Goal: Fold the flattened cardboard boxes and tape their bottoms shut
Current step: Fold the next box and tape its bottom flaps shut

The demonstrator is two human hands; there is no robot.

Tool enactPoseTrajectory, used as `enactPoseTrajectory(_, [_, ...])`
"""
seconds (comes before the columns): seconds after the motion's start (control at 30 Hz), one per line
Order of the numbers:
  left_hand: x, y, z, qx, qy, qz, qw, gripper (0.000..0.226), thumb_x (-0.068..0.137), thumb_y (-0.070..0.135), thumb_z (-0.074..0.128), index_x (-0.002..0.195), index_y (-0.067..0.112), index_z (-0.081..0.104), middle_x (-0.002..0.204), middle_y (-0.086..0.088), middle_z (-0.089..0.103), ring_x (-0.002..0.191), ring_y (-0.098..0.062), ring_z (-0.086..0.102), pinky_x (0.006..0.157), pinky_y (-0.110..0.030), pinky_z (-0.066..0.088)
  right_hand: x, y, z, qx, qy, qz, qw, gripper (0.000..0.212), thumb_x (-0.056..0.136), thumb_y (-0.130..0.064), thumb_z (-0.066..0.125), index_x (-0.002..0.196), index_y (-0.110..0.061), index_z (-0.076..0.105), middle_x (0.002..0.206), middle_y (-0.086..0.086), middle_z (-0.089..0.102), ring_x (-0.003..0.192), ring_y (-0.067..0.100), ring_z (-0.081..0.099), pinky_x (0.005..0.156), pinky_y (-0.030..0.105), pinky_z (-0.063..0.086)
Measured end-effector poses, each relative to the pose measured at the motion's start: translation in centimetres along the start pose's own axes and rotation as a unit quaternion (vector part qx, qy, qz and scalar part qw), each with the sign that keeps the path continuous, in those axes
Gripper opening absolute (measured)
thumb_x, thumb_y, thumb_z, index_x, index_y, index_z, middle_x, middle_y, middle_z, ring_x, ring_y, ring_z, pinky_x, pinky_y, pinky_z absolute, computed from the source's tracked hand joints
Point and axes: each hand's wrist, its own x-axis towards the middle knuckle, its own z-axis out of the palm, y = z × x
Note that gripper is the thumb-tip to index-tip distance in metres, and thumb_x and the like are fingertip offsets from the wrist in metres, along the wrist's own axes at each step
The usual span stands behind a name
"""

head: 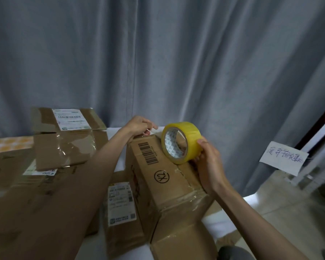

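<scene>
With the left hand (139,126) pinching the tape end at the far edge of the folded brown cardboard box (167,177), the right hand (208,160) gripping the yellow tape roll (182,141) should pull straight along its centre seam.

You see box (169,177): matt brown cardboard, glossy clear tape on its seams | roll (182,142): shiny yellowish plastic tape, printed paper core | curtain (158,53): soft matt grey cloth | labels (121,203): white printed paper | note (283,159): white paper with handwriting | floor (289,212): glossy tiles
</scene>
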Motion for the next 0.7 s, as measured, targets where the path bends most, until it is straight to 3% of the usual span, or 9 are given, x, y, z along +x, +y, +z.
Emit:
enactPoseTrajectory(0.1, [0.4,0.0,0.6,0.068,0.021,0.022,0.997,0.024,0.097,0.006,0.055,0.09,0.01,0.077,0.103,-0.002,0.073,0.063,-0.012,0.058,0.065,-0.023,0.054,0.1,0.1,-0.1,0.003,-0.004,0.003,1.0,0.024,0.1,-0.018,0.046,0.1,-0.011,0.069,0.084,0.004,0.07,0.08,0.014,0.066,0.078,0.033,0.052])
enactPoseTrajectory(0.2, [0.6,-0.2,1.1,0.196,0.041,0.041,0.979,0.02,0.096,0.016,0.06,0.087,0.024,0.076,0.108,0.0,0.073,0.095,-0.019,0.065,0.091,-0.035,0.054,0.2,0.2,0.0,0.005,-0.007,0.008,1.0,0.026,0.1,-0.02,0.048,0.108,-0.006,0.07,0.099,0.013,0.072,0.094,0.022,0.068,0.089,0.041,0.054])
enactPoseTrajectory(0.33, [0.6,-0.3,1.3,0.246,0.03,0.018,0.969,0.017,0.094,0.026,0.064,0.104,0.021,0.076,0.115,-0.002,0.071,0.106,-0.023,0.063,0.096,-0.04,0.051,0.1,0.1,0.1,0.005,-0.003,0.016,1.0,0.026,0.101,-0.019,0.048,0.102,-0.012,0.073,0.1,0.011,0.074,0.096,0.021,0.069,0.089,0.038,0.056])
enactPoseTrajectory(0.4, [0.2,-0.2,1.3,0.256,0.038,0.017,0.966,0.038,0.088,0.028,0.073,0.124,0.022,0.064,0.126,-0.002,0.061,0.111,-0.024,0.058,0.099,-0.043,0.049,0.0,0.0,0.1,0.001,0.006,0.015,1.0,0.026,0.101,-0.02,0.05,0.099,-0.014,0.075,0.103,0.012,0.073,0.098,0.023,0.069,0.091,0.04,0.055])
enactPoseTrajectory(0.47, [-0.5,0.0,1.4,0.253,0.079,0.082,0.961,0.048,0.084,0.018,0.076,0.128,0.024,0.056,0.122,0.0,0.056,0.107,-0.02,0.057,0.097,-0.043,0.049,-0.1,-0.2,0.2,-0.012,0.002,0.012,1.0,0.027,0.101,-0.02,0.05,0.096,-0.015,0.076,0.102,0.013,0.072,0.097,0.023,0.068,0.092,0.042,0.053])
enactPoseTrajectory(0.57, [-1.7,-0.1,1.8,0.267,0.069,0.188,0.943,0.016,0.094,0.013,0.061,0.105,0.019,0.071,0.094,0.006,0.069,0.09,-0.015,0.064,0.083,-0.034,0.052,-0.1,-0.3,0.3,-0.028,0.004,0.011,1.0,0.025,0.102,-0.025,0.053,0.093,-0.012,0.072,0.095,0.012,0.07,0.092,0.019,0.066,0.09,0.042,0.054])
enactPoseTrajectory(0.7, [-4.4,0.2,1.1,0.305,0.011,0.2,0.931,0.038,0.104,0.027,0.048,0.07,0.032,0.064,0.068,0.016,0.059,0.069,-0.007,0.055,0.064,-0.024,0.037,-0.1,-0.3,0.4,-0.051,0.0,0.024,0.998,0.041,0.097,-0.041,0.056,0.102,-0.004,0.072,0.111,0.015,0.073,0.11,0.026,0.067,0.105,0.052,0.047])
